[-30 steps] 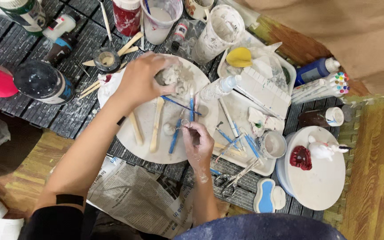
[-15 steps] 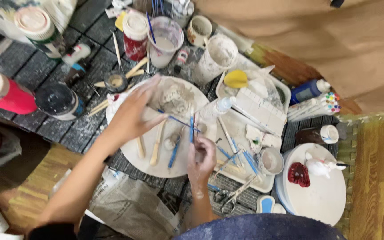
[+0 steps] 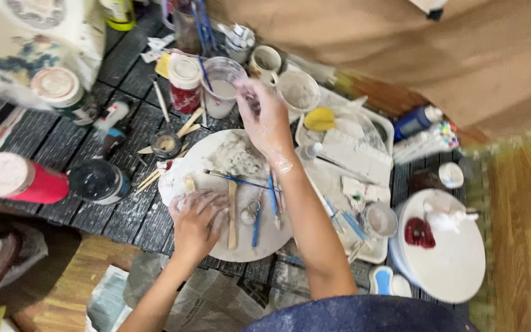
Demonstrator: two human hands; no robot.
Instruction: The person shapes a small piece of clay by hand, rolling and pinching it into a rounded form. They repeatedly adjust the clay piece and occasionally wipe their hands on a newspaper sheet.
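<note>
My left hand (image 3: 196, 219), smeared with pale clay, lies fingers down on the left edge of a round white board (image 3: 281, 238). On the board are a grey clay lump (image 3: 238, 157), a wooden modelling stick (image 3: 233, 215) and blue-handled brushes (image 3: 271, 198). My right hand (image 3: 264, 118) is stretched out over the board's far edge, between a clear cup of cloudy water (image 3: 219, 93) and a white cup (image 3: 297, 92). Its fingertips are blurred, so I cannot tell whether they pinch anything.
A white tray (image 3: 353, 161) with tools and a yellow sponge (image 3: 319, 118) sits right of the board. Further right stands a white turntable (image 3: 456, 270) with a red blob. A red canister (image 3: 16, 181) and a dark jar (image 3: 96, 181) lie at left. Newspaper (image 3: 210, 301) covers the near edge.
My right hand has risen from the brushes on the board to the cups at the back. My left hand has dropped from the clay lump to the board's near left edge.
</note>
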